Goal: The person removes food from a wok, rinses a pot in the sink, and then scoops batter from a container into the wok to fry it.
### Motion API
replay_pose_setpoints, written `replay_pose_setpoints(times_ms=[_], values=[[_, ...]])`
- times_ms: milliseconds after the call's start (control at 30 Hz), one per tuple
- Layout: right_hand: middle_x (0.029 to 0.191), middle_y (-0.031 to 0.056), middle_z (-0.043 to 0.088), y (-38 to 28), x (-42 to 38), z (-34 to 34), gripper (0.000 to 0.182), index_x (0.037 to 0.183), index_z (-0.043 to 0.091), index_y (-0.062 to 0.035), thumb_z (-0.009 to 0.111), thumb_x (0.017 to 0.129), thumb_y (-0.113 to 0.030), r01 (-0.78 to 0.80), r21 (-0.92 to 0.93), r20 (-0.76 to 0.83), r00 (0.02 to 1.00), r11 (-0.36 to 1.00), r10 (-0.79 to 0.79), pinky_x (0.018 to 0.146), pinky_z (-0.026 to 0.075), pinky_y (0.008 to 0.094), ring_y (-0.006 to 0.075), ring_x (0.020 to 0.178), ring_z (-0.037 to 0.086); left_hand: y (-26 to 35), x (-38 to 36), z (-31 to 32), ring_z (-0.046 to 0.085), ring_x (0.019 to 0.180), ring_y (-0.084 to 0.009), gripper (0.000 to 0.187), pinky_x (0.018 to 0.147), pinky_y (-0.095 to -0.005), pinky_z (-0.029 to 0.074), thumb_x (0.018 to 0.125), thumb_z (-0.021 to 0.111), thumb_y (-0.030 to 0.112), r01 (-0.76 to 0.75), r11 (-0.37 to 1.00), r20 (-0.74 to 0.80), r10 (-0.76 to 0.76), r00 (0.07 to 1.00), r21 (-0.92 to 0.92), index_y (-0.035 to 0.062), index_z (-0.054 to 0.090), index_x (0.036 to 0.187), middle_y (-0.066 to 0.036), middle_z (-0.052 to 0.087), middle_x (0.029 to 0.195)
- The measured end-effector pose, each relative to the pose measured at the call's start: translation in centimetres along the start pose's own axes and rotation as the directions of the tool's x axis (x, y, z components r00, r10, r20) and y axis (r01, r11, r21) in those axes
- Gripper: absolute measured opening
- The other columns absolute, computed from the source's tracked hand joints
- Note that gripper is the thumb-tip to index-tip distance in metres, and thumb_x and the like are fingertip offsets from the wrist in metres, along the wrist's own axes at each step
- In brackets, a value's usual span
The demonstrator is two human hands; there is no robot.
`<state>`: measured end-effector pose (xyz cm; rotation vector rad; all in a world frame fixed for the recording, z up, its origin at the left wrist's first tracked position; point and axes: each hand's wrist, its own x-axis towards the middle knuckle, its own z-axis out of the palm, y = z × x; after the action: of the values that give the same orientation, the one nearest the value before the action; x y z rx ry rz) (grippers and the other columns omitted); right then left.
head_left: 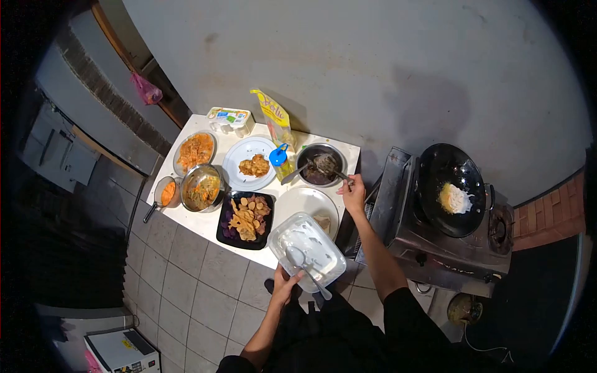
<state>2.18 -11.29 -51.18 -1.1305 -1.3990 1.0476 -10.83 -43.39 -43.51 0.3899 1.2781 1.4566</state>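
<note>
My left hand [288, 284] is closed around the edge of a translucent plastic container [320, 242], which is tilted in front of my body. A metal spoon [311, 276] lies across it, its handle beside my thumb; white residue coats the inside. My right hand [354, 191] grips the handle of a utensil whose head is in the steel pot [309, 147], among dark contents. Whether it is a spoon or a ladle I cannot make out. Another utensil [295, 173] leans on the pot's left rim. Behind the container is a white plate [292, 196] with a pale piece of food.
The white table [176, 219] bears a black dish [224, 239], a plate with a fritter [233, 163], a steel bowl [217, 202], an orange-food plate [180, 165], an egg carton [230, 118] and a blue-capped bottle [280, 163]. On the right stove [404, 242], a wok [435, 168] holds white food.
</note>
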Motion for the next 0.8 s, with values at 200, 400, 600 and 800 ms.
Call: replay_pose_setpoints(times_ms=[200,400,600,800], values=[[0.083,0.0159,0.062,1.6,-1.1,-0.4,0.041,0.124,0.043,-0.0018,0.06,0.087,-0.001,-0.149,-0.207,0.05,0.986,0.967,0.162,0.051,0.056,0.0326,0.02,0.059,0.067,-0.3,0.4,1.5,0.051,0.117,-0.0239,0.071,0.1,-0.0363,0.041,0.077,0.075,0.01,0.003,0.999,-0.001,-0.003,1.0,-0.045,-0.0014,0.037,0.135,-0.013,0.052,0.126],[0.094,0.0214,0.066,-4.3,-8.3,-5.2,0.051,0.128,0.042,-0.0054,0.067,0.086,-0.02,-0.287,-0.266,0.218,0.912,0.92,0.347,0.078,0.051,0.0422,0.0326,0.085,0.067,-2.2,2.2,2.2,0.049,0.118,-0.0238,0.065,0.101,-0.0357,0.038,0.081,0.072,0.011,-0.06,0.998,0.094,0.063,0.994,-0.031,0.0013,0.038,0.136,-0.012,0.051,0.127],[0.086,0.0141,0.063,-12.4,-17.8,-12.2,0.036,0.103,0.058,0.0009,0.045,0.102,-0.033,-0.198,-0.121,0.229,0.948,0.973,0.221,0.068,0.051,0.0347,0.02,0.078,0.063,-2.4,4.1,3.4,0.047,0.119,-0.0239,0.068,0.102,-0.0353,0.038,0.084,0.07,0.018,-0.059,0.997,0.094,0.062,0.994,-0.04,0.0009,0.035,0.141,-0.013,0.048,0.132],[0.096,0.0102,0.057,-17.7,-21.2,-13.2,0.041,0.123,0.045,-0.0003,0.042,0.103,-0.035,-0.508,-0.103,0.359,0.782,0.855,0.509,0.063,0.055,0.0301,0.0147,0.072,0.062,-0.8,3.8,4.5,0.049,0.116,-0.023,0.068,0.1,-0.0353,0.038,0.084,0.069,0.021,-0.058,0.997,0.159,0.067,0.985,-0.058,0.0003,0.036,0.139,-0.012,0.049,0.129]])
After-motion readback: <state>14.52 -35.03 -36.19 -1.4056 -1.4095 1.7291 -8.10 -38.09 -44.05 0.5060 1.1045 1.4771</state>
